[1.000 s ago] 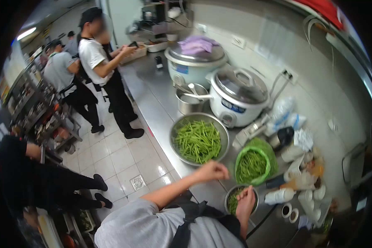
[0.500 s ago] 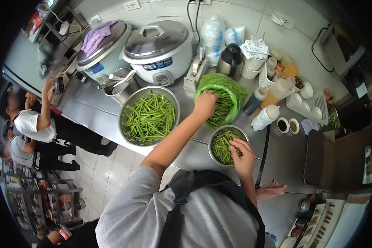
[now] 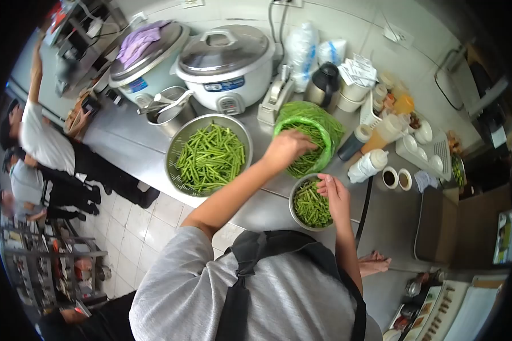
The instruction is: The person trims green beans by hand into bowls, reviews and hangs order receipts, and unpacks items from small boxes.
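My left hand is over the green plastic bag, its bunched, slightly blurred fingers at the cut green beans inside. Whether it grips any beans is hidden. Closer to me, my right hand is at the right rim of a small metal bowl. Its fingers are curled together, and what they hold, if anything, does not show. Shorter cut bean pieces lie in that bowl. To the left, a large metal colander holds brighter green cut beans.
Two rice cookers stand behind the colander, beside a metal pot with utensils. A tape dispenser, a thermos and sauce bottles surround the bag. Two sauce cups sit right. Several people stand at left.
My right hand has moved from over the beans toward the small bowl's upper right rim. My left hand stays at the bag, fingers shifted slightly. A person at left has raised an arm.
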A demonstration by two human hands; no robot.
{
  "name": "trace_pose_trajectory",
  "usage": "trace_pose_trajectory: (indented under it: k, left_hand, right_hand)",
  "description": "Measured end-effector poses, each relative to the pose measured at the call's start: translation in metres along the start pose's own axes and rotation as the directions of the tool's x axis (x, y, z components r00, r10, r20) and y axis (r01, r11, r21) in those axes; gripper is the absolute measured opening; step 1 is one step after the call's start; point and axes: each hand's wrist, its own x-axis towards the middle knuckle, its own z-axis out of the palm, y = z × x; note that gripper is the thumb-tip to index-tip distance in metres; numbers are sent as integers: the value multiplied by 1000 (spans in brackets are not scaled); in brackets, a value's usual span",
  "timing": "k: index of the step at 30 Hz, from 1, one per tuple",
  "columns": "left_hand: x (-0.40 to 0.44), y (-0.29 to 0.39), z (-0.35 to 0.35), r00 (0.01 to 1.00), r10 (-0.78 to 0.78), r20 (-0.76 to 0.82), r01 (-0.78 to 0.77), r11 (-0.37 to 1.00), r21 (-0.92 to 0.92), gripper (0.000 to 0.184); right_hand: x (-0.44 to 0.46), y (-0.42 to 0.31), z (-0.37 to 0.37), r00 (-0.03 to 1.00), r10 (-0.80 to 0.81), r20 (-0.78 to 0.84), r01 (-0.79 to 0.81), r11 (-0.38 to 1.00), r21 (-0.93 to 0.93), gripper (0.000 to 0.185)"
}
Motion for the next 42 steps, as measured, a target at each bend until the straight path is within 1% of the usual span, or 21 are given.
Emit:
trace_pose_trajectory:
  k: [2,4,6,8,10,12,15,18,19,21,23,26,27,30,33,36,37,38,40,41,42]
  left_hand:
    - [-8,27,-12,995,93,-38,-92,995,39,22]
    - [-25,47,-18,993,89,-73,-86,996,39,21]
    - [-44,62,-24,989,-11,-149,8,1000,-25,21]
    - [-61,72,-36,969,-111,-221,96,992,-80,28]
    - [-75,81,-37,944,-206,-258,185,977,-103,25]
    - [-86,90,-35,905,-348,-246,328,937,-117,22]
    - [-101,92,-26,865,-425,-265,372,900,-229,22]
    - [-102,110,-23,817,-544,-193,419,788,-451,22]
    - [-103,111,-21,812,-566,-144,441,755,-485,21]
    - [-107,114,-13,831,-534,-155,392,761,-518,21]
    - [-110,121,-6,846,-509,-159,360,765,-534,20]
    - [-111,124,1,739,-666,-100,345,502,-793,20]
    - [-110,119,2,721,-692,-45,361,430,-827,20]
    - [-104,106,6,686,-727,3,393,367,-843,22]
    - [-100,104,3,687,-725,41,335,266,-904,24]
    - [-100,96,2,680,-720,142,340,137,-931,26]
    - [-99,95,-1,670,-718,189,364,96,-926,28]
    - [-99,95,-5,659,-715,233,386,56,-921,31]
    - [-96,100,-16,723,-690,-47,467,537,-703,38]
    - [-94,103,-23,764,-621,-173,473,722,-505,41]
    - [-90,106,-33,848,-497,-182,426,845,-324,41]
  right_hand:
    - [11,-2,5,995,87,56,-91,992,91,31]
    - [15,-16,11,973,172,153,-193,971,139,29]
    - [17,-11,13,958,100,269,-144,979,147,26]
    - [10,-6,16,948,92,305,-117,991,65,23]
    - [1,-3,22,926,135,354,-217,955,204,21]
    - [-4,-3,27,927,103,362,-190,959,212,19]
    - [-4,-3,34,957,13,289,-90,963,254,16]
    - [-6,-3,41,966,-4,258,-106,907,408,14]
    - [-8,-7,43,972,21,236,-133,873,470,14]
    - [-14,-18,44,978,94,184,-185,794,579,14]
    - [-13,-18,36,966,87,244,-216,791,573,15]
    - [-10,5,24,928,86,363,-299,753,586,17]
    - [-10,13,21,916,100,389,-327,749,577,17]
    - [-18,23,23,876,178,449,-409,769,492,23]
    - [-29,9,27,814,210,542,-452,815,363,27]
    - [-30,9,22,777,160,609,-371,898,237,24]
    - [-32,6,23,794,164,586,-391,875,285,23]
    - [-32,5,21,800,172,574,-368,897,245,23]
    - [-30,3,18,813,183,553,-319,934,159,23]
    - [-29,3,16,811,184,556,-284,954,99,23]
    - [-28,2,15,808,186,559,-249,968,39,24]
